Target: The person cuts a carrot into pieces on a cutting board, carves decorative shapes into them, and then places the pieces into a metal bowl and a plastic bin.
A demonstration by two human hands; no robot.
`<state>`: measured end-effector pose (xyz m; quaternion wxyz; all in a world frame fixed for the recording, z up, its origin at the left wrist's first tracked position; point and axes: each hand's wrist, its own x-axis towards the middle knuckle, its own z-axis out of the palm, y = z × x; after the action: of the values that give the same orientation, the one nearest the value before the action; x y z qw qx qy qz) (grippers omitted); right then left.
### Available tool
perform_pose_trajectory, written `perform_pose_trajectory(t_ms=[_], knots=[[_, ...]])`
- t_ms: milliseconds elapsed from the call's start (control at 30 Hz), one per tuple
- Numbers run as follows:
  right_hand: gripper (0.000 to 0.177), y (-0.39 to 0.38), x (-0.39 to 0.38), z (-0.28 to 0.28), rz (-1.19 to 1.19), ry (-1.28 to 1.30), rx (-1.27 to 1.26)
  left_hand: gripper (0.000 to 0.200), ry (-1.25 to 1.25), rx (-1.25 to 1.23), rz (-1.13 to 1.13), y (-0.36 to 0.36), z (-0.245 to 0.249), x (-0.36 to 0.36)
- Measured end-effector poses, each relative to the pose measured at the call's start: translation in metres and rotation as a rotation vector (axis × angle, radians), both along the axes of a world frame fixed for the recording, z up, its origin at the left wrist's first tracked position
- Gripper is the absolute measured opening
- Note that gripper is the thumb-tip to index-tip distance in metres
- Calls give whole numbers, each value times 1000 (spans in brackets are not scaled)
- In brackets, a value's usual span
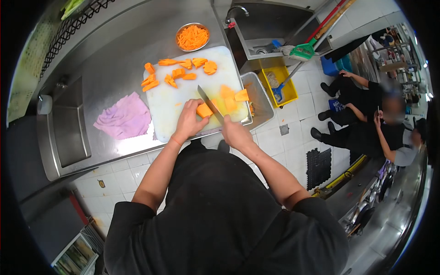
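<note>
Orange block [204, 110] on white cutting board [167, 105], cutting apparently in hand.
Block pinched between thumb and fingers of left hand [186, 121]; knife [207, 101], its blade just right of the block, gripped in closed fingers of right hand [236, 133]. Cut pieces [178, 73] are spread farther off; bowl [192, 50] is set beyond. For a clean cut, fingertips clear of the edge are called for.

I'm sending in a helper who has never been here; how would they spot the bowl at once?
On the steel counter, find the big white board. Just past its far edge, on the side away from the person, sits a small round metal bowl. It is filled with thin orange strips, while the orange pieces on the board are chunkier.
</note>
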<state>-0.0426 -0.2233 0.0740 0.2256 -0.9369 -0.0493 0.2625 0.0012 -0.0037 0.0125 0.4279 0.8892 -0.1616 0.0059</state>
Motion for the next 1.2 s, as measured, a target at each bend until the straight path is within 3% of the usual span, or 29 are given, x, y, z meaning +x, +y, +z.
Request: perform_pose_trajectory(t_ms=[100, 167, 200, 267, 300, 367, 467, 600, 667, 800, 1000, 1200], knots=[[23, -11, -9, -2, -54, -61, 46, 57, 55, 56, 108, -5, 5, -11], [24, -22, -16, -2, -104, -107, 85, 62, 179, 192, 361, -10, 13, -15], [24, -28, -19, 7, -146, -133, 128, 62, 177, 194, 354, -13, 20, -15], [25, -44, -23, 11, -193, -160, 169, 67, -135, 479, 364, -18, 31, -16], [25, -53, -24, 9, -226, -196, 92, 67, -136, 477, 360, -22, 26, -11], [25, -71, -24, 6, -258, -234, 16, 72, -104, 261, 13, -31, 10, 5], [27, -97, -19, 0, -298, -276, -166, 76, 35, 275, -84, -69, 15, 17], [29, -109, -14, -8, -296, -276, -191, 77, -112, 277, -26, -105, 18, 24], [28, -104, -17, -8, -264, -254, -167, 72, -231, 415, -85, -113, 10, 28], [28, -83, -31, 1, -263, -221, -114, 61, -187, 473, -149, -112, -18, 43], [24, -73, -43, 13, -255, -164, -9, 55, -165, 279, -289, -66, -22, 40], [22, -63, -23, 6, -239, -185, -102, 62, -90, 76, -64, -66, -1, 24]])
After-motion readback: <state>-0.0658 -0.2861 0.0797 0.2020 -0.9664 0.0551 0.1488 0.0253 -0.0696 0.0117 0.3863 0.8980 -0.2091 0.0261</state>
